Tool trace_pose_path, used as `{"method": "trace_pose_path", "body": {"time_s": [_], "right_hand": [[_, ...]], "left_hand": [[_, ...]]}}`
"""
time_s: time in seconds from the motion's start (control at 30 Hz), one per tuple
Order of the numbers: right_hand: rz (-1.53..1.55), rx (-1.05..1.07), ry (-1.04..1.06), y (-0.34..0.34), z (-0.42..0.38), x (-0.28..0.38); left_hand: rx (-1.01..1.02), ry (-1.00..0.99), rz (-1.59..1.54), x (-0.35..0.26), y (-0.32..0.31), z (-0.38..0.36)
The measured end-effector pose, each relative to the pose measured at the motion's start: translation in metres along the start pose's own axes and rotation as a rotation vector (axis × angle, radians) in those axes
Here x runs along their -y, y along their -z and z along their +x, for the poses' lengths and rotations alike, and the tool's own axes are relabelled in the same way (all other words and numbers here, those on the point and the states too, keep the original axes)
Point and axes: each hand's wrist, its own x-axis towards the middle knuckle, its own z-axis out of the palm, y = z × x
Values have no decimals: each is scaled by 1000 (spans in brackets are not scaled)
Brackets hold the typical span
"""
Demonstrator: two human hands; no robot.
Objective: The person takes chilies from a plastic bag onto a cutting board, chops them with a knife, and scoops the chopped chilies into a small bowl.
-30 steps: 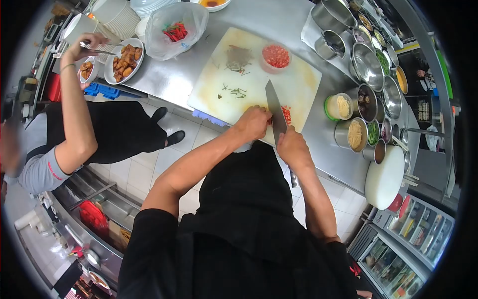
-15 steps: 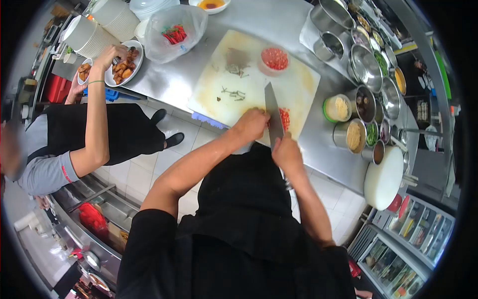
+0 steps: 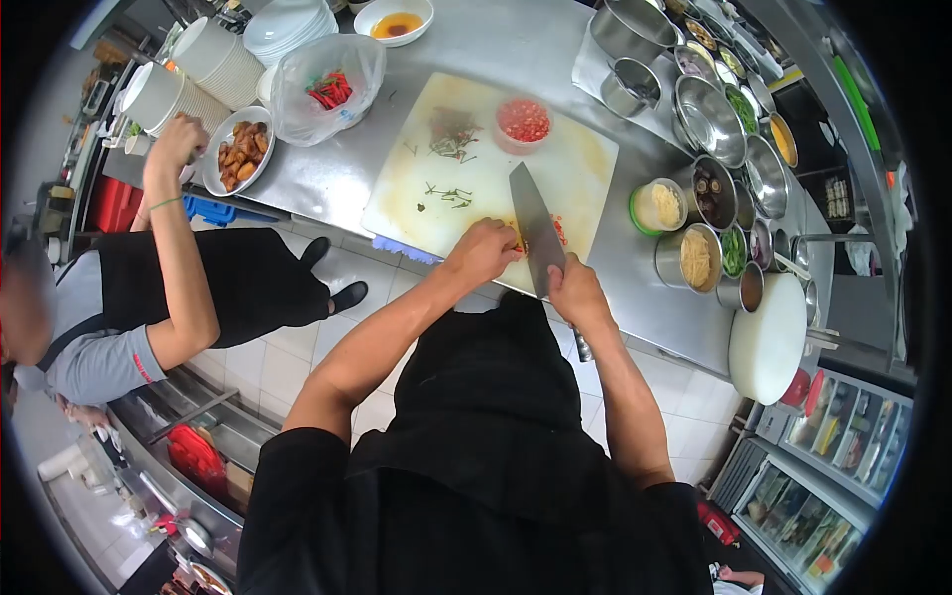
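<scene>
My right hand (image 3: 579,292) is closed round the handle of a cleaver (image 3: 535,220), whose broad blade points away from me over the cutting board (image 3: 397,198). Beside the blade on the left, my left hand (image 3: 484,250) has its fingers curled together on red chillies (image 3: 520,241). Chopped red bits (image 3: 558,230) lie on the blade's right side. Farther up the board stands a clear tub of chopped chillies (image 3: 524,121). Green chilli stems (image 3: 448,194) are scattered on the board's left part.
A plastic bag of whole red chillies (image 3: 329,89) lies left of the board. Metal bowls (image 3: 710,119) and containers of ingredients (image 3: 686,256) line the right side. At the left, a co-worker's hand (image 3: 177,149) is near a plate of browned food pieces (image 3: 244,159).
The view has shifted slightly. Fewer chopped bits show right of the blade, and more red shows at my left fingertips. The co-worker's hand has moved left, off the plate.
</scene>
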Motion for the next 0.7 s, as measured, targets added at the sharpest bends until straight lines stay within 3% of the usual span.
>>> {"method": "trace_pose_path", "body": {"time_s": [0.17, 0.23, 0.37, 0.43, 0.53, 0.6, 0.7], "right_hand": [[-44, 6, 58, 17, -5, 19], [20, 171, -106, 35, -17, 47], [28, 193, -138, 26, -21, 47], [-136, -41, 51, 0, -21, 30], [-87, -80, -6, -17, -29, 30], [-85, -60, -17, -4, -25, 32], [-49, 164, -72, 23, -17, 44]], "left_hand": [[-65, 7, -7, -5, 2, -3], [-86, -4, -10, -2, -2, -1], [-115, -32, 104, -6, -8, 2], [-126, -24, 120, -7, -10, 3], [-166, -58, 161, -4, -13, 4], [-167, -66, 190, -3, -15, 4], [-144, -60, 216, -2, -16, 3]]}}
